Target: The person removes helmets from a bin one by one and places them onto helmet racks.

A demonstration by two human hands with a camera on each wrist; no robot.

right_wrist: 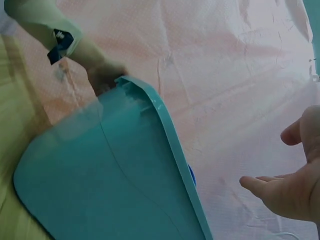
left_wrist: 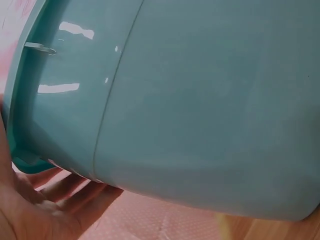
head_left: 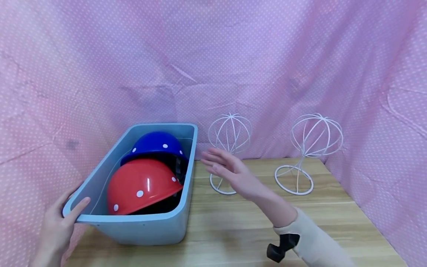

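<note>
A light blue plastic bin [head_left: 166, 227] stands on the left part of the table, with a red helmet [head_left: 140, 181] and a blue helmet [head_left: 156, 142] inside. Both helmets carry white dots, and the red one lies in front, partly covering the blue. My left hand [head_left: 60, 222] grips the bin's rim at its near left corner, thumb over the edge; the left wrist view shows its fingers [left_wrist: 92, 202] against the outer wall. My right hand [head_left: 233, 172] is held in the air right of the bin, fingers extended, holding nothing.
Two white wire stands with round cage tops are on the wooden table [head_left: 250, 233]: the middle stand [head_left: 230, 128], partly hidden behind my right hand, and the right stand [head_left: 317, 133]. Pink dotted cloth [head_left: 213, 55] hangs behind and at both sides.
</note>
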